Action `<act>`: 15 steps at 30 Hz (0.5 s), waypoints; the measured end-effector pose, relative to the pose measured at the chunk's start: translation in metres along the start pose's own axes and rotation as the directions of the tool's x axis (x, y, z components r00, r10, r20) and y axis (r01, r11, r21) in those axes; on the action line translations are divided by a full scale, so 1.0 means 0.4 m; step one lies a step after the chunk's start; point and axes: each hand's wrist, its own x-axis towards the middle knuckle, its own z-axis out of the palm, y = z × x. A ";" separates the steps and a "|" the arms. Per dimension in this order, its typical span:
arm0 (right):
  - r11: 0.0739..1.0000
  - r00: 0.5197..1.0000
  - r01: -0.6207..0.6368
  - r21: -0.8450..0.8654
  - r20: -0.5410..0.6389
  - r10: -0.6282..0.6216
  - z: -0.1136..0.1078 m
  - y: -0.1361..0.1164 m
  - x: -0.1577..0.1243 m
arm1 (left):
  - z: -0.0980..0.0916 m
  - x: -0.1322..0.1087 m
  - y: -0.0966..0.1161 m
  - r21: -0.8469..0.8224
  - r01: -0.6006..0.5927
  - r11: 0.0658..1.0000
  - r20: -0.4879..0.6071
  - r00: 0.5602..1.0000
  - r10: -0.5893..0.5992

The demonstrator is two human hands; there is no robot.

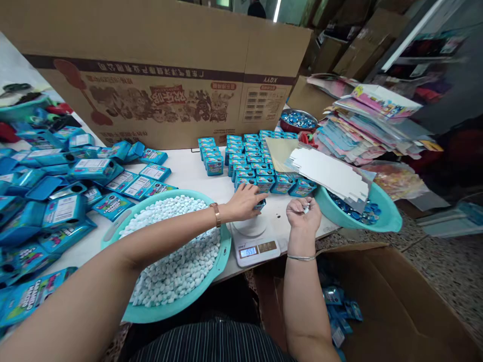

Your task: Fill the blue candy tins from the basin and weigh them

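"White table (184, 168), tall carton (151, 100) behind. Where's your box?"

"In my head view, the blue box (260, 205) is at the scale (258, 250), with my left fingers (253, 194) curled around it. My right fingers (296, 205) pinch some white pieces (306, 208)."

"How should you add them?"

"Singly, I'd say, lifting my left fingers clear before trusting the reading."

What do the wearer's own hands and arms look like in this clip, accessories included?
Both the left hand and right hand are ungloved, and no sleeves show on the forearms. The left wrist wears a coppery band; the right, a thin silver bangle.
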 end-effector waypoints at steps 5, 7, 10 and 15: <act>1.000 1.000 -0.005 -0.012 0.028 0.006 -0.013 0.010 0.011 | 0.003 -0.001 0.001 0.022 0.001 1.000 -0.009 1.000 -0.001; 0.998 0.998 0.007 -0.055 0.055 -0.004 -0.022 0.017 0.019 | 0.008 -0.001 -0.001 0.026 -0.010 1.000 -0.026 1.000 0.011; 0.992 0.997 0.014 -0.126 0.081 -0.004 -0.033 0.033 0.029 | 0.017 0.002 -0.002 0.018 -0.014 1.000 -0.023 1.000 0.014; 0.991 0.996 -0.015 -0.132 0.087 0.027 -0.026 0.051 0.024 | 0.021 0.008 0.006 -0.019 0.019 1.000 0.022 1.000 -0.019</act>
